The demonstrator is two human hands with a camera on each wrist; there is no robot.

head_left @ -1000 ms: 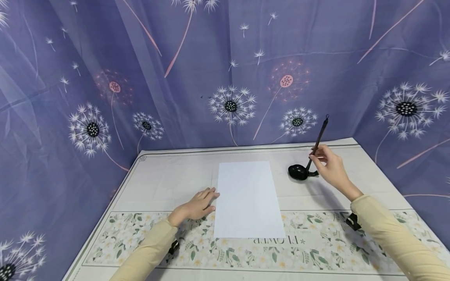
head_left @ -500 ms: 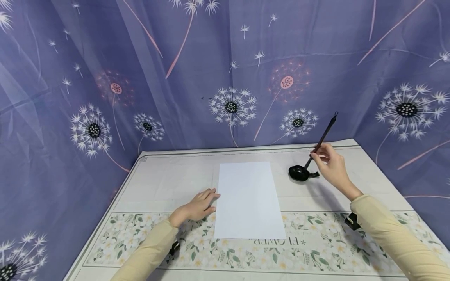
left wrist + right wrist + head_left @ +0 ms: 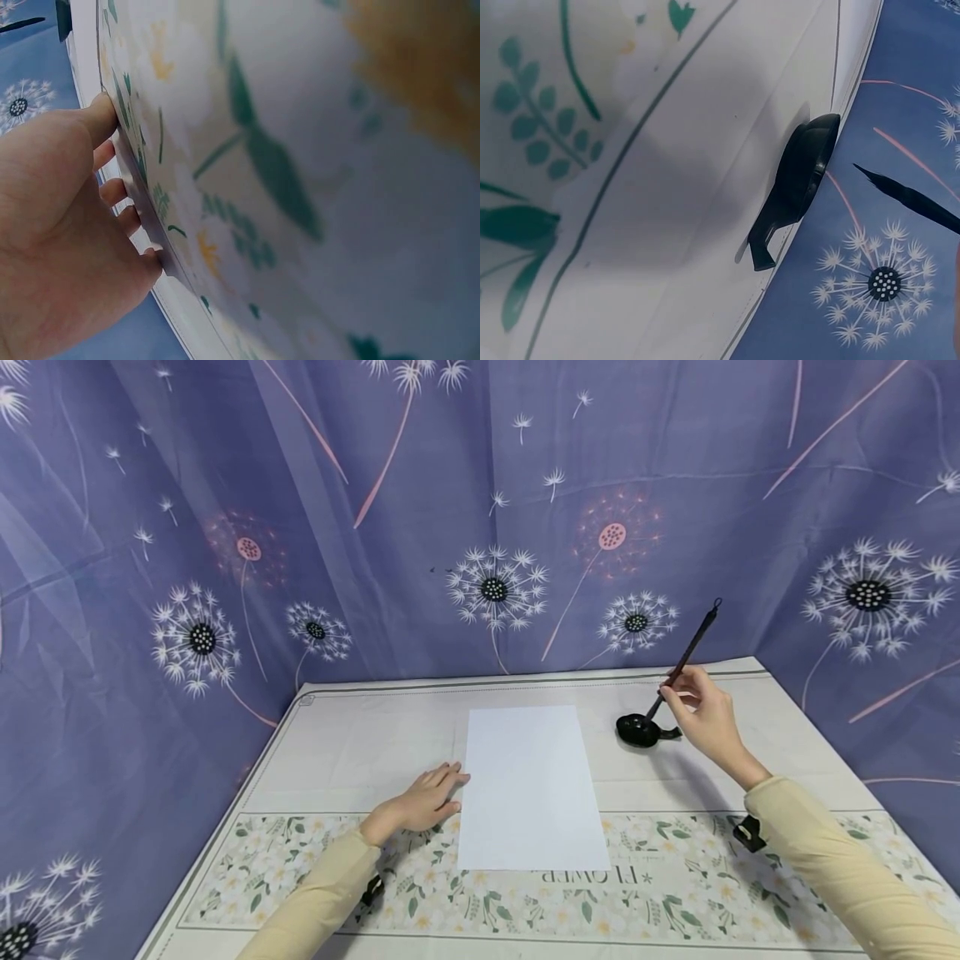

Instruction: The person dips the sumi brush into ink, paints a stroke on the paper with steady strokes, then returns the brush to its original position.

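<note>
Head view: right hand (image 3: pixel 705 714) pinches the brush (image 3: pixel 694 645) low down — probably for control — tip toward the black dish (image 3: pixel 636 732), nearest the far right corner of the table (image 3: pixel 375 722). Left hand (image 3: pixel 422 798), fingers extended, rests at the paper (image 3: pixel 528 789)'s left edge, likely steadying it.

The left fingers (image 3: pixel 113 192), slightly spread, rest against a flower-printed tablecloth (image 3: pixel 281 176), blue dandelion fabric (image 3: pixel 41 64) beyond.
</note>
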